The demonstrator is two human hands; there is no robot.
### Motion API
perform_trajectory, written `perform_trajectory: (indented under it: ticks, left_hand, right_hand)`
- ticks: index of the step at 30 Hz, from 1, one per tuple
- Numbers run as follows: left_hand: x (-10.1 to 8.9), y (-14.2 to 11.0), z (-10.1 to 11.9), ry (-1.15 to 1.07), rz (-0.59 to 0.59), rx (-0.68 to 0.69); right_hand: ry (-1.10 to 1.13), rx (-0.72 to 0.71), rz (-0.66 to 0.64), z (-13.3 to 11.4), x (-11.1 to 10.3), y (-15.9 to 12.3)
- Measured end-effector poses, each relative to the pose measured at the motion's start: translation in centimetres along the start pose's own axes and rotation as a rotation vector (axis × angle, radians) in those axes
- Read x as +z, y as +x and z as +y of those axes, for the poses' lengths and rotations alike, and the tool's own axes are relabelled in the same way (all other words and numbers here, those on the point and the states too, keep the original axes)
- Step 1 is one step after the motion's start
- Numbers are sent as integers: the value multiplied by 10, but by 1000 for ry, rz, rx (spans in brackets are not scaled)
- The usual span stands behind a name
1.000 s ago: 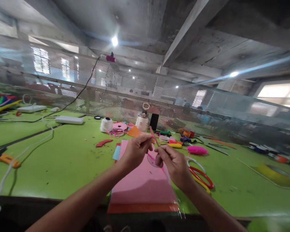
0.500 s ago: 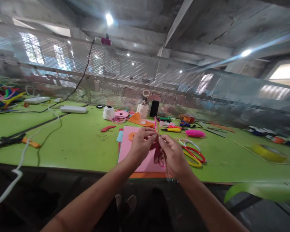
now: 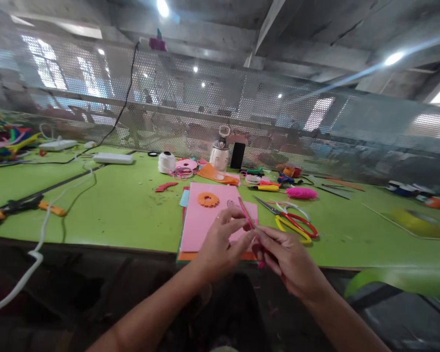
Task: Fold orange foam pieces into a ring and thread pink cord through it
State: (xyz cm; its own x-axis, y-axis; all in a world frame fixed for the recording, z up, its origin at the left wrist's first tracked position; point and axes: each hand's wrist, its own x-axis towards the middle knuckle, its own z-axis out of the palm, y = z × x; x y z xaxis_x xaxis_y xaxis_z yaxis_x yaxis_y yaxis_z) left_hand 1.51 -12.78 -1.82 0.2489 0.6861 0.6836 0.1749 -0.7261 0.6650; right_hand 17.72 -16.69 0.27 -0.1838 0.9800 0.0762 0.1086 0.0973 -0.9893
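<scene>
A thin stick with pink yarn or strip along it slants up from between my fingers, above the pink felt sheets. My left hand pinches it from the left with thumb and fingertips. My right hand grips its lower part, and the fingers hide most of that end. A bit of pink material hangs below the right fingers. Left of the stick, a scalloped orange felt ring lies on the pink felt sheet. Scissors with red and yellow handles rest just beyond my right hand.
Behind stand a white bottle, a black phone and a white thread spool. Pink yarn and a yellow-handled cutter lie at right. Pliers and a white cable are at left.
Both hands have come lower and to the right with the stick, which now tilts to the left instead of standing nearly upright. The orange ring and scissors are now more exposed.
</scene>
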Motion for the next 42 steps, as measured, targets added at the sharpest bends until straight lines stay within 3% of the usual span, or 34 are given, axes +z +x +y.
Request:
perform_trajectory:
  ticks: [3,5,8,11,14,20,26,31,36,42]
  left_hand:
    - [-44,24,-26,201,-70,-127]
    - [-71,50,-52,579,-135,-331]
    - [-93,87,-90,753,-229,-462]
    - [-88,107,-116,855,-340,-558]
    - [-74,110,-128,913,-418,-630]
    - [-64,107,-137,938,-426,-680]
    - [-67,104,-147,842,-287,-649]
    - [-69,103,-152,636,-97,-604]
    - [-68,105,-145,297,79,-651]
    - [-74,106,-126,-213,196,-770]
  right_hand:
    - [54,41,5,-1,0,3]
    - [75,40,-3,-2,0,10]
    - [72,41,-37,-3,0,26]
    - [55,81,-103,-5,-2,42]
    - [5,149,-160,-5,-5,55]
    - [-114,233,-201,2,-9,71]
    - [-117,213,-210,7,-5,85]
    - [-100,197,-213,3,-2,97]
    - [-106,194,-205,-6,1,112]
    - [-57,147,-215,-4,9,129]
